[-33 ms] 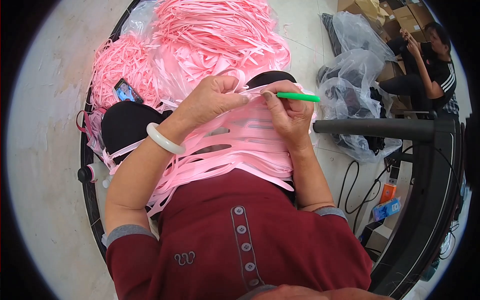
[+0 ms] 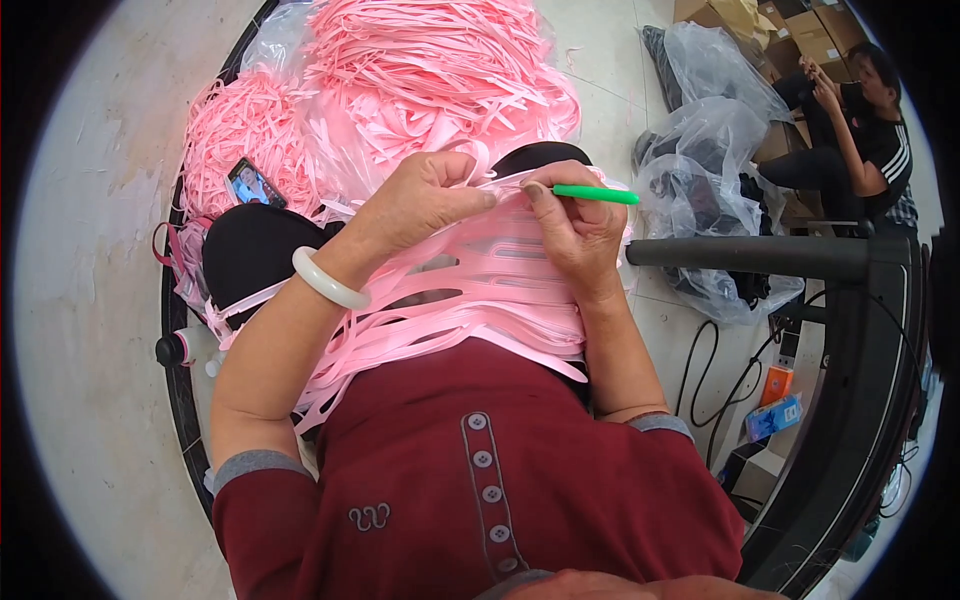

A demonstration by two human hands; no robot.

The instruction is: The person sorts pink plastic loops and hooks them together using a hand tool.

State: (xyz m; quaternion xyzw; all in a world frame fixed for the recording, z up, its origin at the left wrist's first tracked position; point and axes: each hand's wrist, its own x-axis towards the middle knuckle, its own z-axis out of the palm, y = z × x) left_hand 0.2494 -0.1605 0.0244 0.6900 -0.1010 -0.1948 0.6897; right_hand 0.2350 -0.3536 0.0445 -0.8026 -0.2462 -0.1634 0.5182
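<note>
I see both hands up at the far end of the lap. The left hand (image 2: 425, 200) is closed, pinching a pink strip (image 2: 500, 188) at its top edge. The right hand (image 2: 580, 235) is closed too, gripping a green pen (image 2: 597, 194), tip end at the thumb, touching the same strip. The hands almost meet; the strip's pinch point sits between them, L thumb on one side, R thumb on the other.

The strip's long axis runs roughly L-R across the lap, same as the rest of the strip bundle (image 2: 470, 290) draped over the knees and down toward the maroon shirt (image 2: 480, 480). The pen lies along that axis, pointing out to the right. Both hands are about equally near; R has the tool.

Room: the big pink pile (image 2: 420, 70) is just beyond the hands, with a phone (image 2: 255, 185) at its left. A black bar (image 2: 750, 257) is close on the right, so little room there. Clear bags (image 2: 720, 130) are further right. Another person (image 2: 860, 120) sits well apart at the top right. There's a bangle (image 2: 328, 280) on the L wrist.
</note>
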